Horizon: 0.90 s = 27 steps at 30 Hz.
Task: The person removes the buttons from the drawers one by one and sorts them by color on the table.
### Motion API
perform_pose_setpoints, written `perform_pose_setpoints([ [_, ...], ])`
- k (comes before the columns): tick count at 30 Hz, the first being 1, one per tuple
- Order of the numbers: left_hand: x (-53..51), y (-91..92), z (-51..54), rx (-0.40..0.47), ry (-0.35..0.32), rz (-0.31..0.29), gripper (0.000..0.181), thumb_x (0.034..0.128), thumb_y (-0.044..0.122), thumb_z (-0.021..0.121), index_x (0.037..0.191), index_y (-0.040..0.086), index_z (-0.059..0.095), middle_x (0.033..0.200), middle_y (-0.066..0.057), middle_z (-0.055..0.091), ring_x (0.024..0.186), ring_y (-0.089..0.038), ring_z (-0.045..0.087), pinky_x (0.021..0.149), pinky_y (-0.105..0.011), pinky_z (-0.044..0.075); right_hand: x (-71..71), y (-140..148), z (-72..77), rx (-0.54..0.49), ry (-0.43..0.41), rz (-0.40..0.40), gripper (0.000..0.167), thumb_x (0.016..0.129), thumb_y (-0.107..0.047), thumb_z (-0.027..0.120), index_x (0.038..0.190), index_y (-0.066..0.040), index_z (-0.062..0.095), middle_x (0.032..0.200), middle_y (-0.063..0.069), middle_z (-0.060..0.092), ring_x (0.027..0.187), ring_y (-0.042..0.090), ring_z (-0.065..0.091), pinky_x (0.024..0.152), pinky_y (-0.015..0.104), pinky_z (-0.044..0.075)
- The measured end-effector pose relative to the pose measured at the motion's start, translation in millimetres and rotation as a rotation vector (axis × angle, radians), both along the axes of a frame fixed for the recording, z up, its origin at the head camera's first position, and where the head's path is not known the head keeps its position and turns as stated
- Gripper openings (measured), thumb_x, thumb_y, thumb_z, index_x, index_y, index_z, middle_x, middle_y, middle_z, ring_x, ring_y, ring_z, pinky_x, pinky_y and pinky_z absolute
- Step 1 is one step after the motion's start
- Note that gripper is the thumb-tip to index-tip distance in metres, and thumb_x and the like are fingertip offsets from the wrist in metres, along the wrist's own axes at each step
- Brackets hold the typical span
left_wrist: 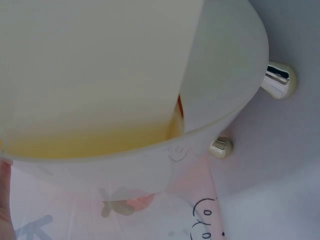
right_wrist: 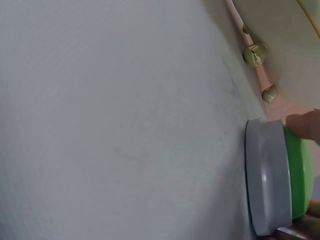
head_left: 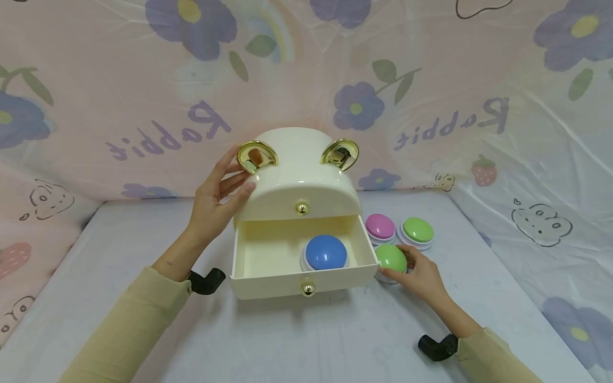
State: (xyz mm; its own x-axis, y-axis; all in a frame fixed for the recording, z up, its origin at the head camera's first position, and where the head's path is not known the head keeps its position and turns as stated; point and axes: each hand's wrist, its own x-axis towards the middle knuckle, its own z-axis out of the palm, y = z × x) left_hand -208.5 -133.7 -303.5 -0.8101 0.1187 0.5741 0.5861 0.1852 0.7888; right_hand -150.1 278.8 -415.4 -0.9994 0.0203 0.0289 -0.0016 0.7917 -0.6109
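A cream-white box [head_left: 292, 175] with gold ears [head_left: 257, 156] and knobs [head_left: 302, 208]; a blue button [head_left: 326, 252], a pink button [head_left: 380, 226] and two green buttons [head_left: 417, 230], white-based; a pale pink backdrop [head_left: 119, 69] patterned with purple flowers [head_left: 346, 105] centred in yellow, green leaves [head_left: 384, 71], red strawberries [head_left: 485, 171], purple lettering [head_left: 170, 139] and black-outlined animal faces [head_left: 541, 221]; white tabletop [head_left: 297, 346]; khaki sleeves [head_left: 129, 324]

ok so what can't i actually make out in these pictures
Blue-domed piece, lower front: head view, behind the front wall of the open drawer.
White box, inside of upper section: head view, behind its closed front.
Left hand, most: left wrist view, cut off by left edge.
Right hand, most: right wrist view, cut off by right edge.
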Motion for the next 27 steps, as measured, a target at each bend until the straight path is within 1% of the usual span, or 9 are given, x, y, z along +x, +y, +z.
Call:
perform_pose_setpoints([
  [6, -0.2, -0.6, 0.0, -0.002, 0.0, -0.001, 0.071, 0.0889, -0.001, 0.064, 0.149, 0.025, 0.036, 0.125, -0.009, 0.053, 0.112, -0.003, 0.06, 0.097, -0.017, 0.049, -2.1, 0, 1.8, 0.011, -0.048, 0.006, 0.083, 0.08, -0.046, 0.075, 0.139, 0.002, 0.042, 0.138, 0.028, 0.047, 0.119, 0.047, 0.053, 0.095, 0.052, 0.051],
  [12, 0.4, -0.1, 0.2, -0.012, 0.008, 0.0, 0.07, 0.0895, 0.0, 0.063, 0.149, 0.025, 0.036, 0.125, -0.012, 0.053, 0.116, -0.012, 0.06, 0.098, -0.02, 0.049, -1.1, 2, 6.1, 0.014, -0.083, 0.019, 0.089, 0.081, -0.05, 0.072, 0.144, 0.003, 0.036, 0.144, 0.028, 0.041, 0.125, 0.047, 0.047, 0.101, 0.054, 0.047],
  [16, 0.6, 0.2, 0.0, -0.01, 0.001, -0.001, 0.07, 0.0894, 0.001, 0.064, 0.149, 0.026, 0.036, 0.125, -0.011, 0.054, 0.116, -0.015, 0.06, 0.099, -0.021, 0.049, 0.0, 1, 13.6, -0.031, -0.043, 0.028, 0.088, 0.083, -0.046, 0.072, 0.145, 0.003, 0.034, 0.144, 0.028, 0.041, 0.127, 0.047, 0.045, 0.104, 0.054, 0.044],
  [21, 0.6, -0.4, 0.0, -0.01, 0.003, 0.001, 0.069, 0.0901, 0.002, 0.064, 0.149, 0.026, 0.036, 0.125, -0.011, 0.053, 0.116, -0.014, 0.06, 0.099, -0.02, 0.049, -0.5, -3, 26.4, -0.105, 0.031, 0.038, 0.082, 0.086, -0.041, 0.07, 0.145, 0.001, 0.034, 0.142, 0.026, 0.044, 0.128, 0.043, 0.046, 0.106, 0.052, 0.043],
  [24, 0.4, -0.5, 0.1, -0.018, 0.01, 0.0, 0.068, 0.0909, 0.004, 0.063, 0.149, 0.025, 0.035, 0.126, -0.013, 0.053, 0.117, -0.013, 0.06, 0.099, -0.021, 0.049, -0.2, -5, 34.5, -0.15, 0.059, 0.037, 0.077, 0.086, -0.039, 0.071, 0.143, 0.001, 0.037, 0.14, 0.024, 0.047, 0.128, 0.04, 0.047, 0.106, 0.049, 0.043],
  [27, 0.2, -0.4, -0.3, -0.011, 0.009, -0.003, 0.069, 0.0903, 0.002, 0.063, 0.149, 0.025, 0.035, 0.125, -0.012, 0.053, 0.116, -0.01, 0.06, 0.099, -0.021, 0.049, 0.3, -7, 42.7, -0.19, 0.083, 0.029, 0.072, 0.087, -0.038, 0.07, 0.141, 0.0, 0.041, 0.138, 0.022, 0.05, 0.126, 0.038, 0.049, 0.105, 0.049, 0.043],
])
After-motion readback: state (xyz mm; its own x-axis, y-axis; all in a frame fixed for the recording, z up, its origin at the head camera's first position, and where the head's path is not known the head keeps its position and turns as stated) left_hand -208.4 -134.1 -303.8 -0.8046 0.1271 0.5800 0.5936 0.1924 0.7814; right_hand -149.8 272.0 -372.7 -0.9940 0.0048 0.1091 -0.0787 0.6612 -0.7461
